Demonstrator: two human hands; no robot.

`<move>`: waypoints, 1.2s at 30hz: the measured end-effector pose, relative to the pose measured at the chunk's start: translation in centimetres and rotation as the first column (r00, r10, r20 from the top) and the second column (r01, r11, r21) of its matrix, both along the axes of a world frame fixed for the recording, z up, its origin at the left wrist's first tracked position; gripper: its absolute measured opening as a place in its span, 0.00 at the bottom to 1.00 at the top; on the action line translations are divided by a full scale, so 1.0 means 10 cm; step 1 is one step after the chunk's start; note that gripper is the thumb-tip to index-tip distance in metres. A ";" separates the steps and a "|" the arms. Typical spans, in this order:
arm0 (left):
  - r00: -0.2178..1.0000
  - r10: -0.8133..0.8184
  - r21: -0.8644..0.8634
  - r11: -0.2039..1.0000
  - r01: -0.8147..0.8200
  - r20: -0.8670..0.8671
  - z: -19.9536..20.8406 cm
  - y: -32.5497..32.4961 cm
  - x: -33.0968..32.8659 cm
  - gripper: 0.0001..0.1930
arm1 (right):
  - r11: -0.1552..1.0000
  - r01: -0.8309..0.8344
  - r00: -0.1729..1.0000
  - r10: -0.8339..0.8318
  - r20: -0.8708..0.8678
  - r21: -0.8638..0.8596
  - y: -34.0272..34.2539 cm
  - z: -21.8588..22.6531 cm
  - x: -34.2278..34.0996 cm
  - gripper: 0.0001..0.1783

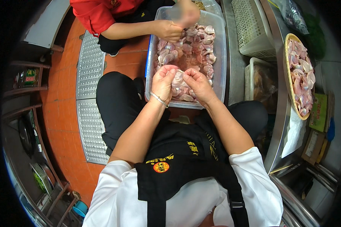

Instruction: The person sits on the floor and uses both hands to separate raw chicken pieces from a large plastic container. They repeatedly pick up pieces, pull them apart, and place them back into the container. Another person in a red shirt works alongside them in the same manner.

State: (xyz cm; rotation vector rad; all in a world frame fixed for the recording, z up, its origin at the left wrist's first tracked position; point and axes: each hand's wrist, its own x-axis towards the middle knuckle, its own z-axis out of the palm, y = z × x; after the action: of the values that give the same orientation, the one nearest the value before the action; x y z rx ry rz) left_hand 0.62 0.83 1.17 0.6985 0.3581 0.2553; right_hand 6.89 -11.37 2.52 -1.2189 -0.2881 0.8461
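A clear plastic tub [220, 56] stands in front of my knees, filled with pink raw meat pieces [166, 56] that look like gizzards, with reddish liquid in the middle. Over its near end, my left hand [163, 82] pinches one pale, glistening piece of raw meat [178, 79] between thumb and fingers. My right hand [198, 84] grips the other side of the same piece with its fingertips. A bracelet circles my left wrist. Across the tub, a co-worker's hands [170, 31] are close together above the far end; what they hold is blurred.
To the right stand a white perforated crate [250, 22] and a white basket [251, 81] holding a plastic bag. A shallow woven basket [288, 72] of similar meat rests on the steel counter [274, 125]. Metal drain grating [90, 109] crosses the orange tiled floor at left, beside shelving [26, 90].
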 end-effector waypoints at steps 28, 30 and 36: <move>0.886 -0.111 0.525 0.769 0.364 -0.451 -0.16 0.17 -0.07 0.17 | 0.463 0.441 0.686 0.379 0.621 -0.769 0.02 -0.53 0.77 0.06; 0.948 -0.071 0.729 0.623 0.285 -0.310 -0.32 0.19 -0.07 0.11 | 0.448 0.503 0.527 0.519 0.673 -0.739 -0.05 -0.34 0.73 0.07; 0.960 0.092 0.944 0.229 0.237 -0.263 -0.17 0.09 -0.03 0.45 | 0.559 0.533 0.360 0.531 0.768 -0.636 -0.37 0.37 0.71 0.07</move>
State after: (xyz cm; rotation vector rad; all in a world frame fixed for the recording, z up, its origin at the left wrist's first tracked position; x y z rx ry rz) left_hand 0.36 1.75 -0.50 2.0834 0.3982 0.2817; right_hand 13.99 -15.11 6.17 -2.6689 -0.9133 0.0229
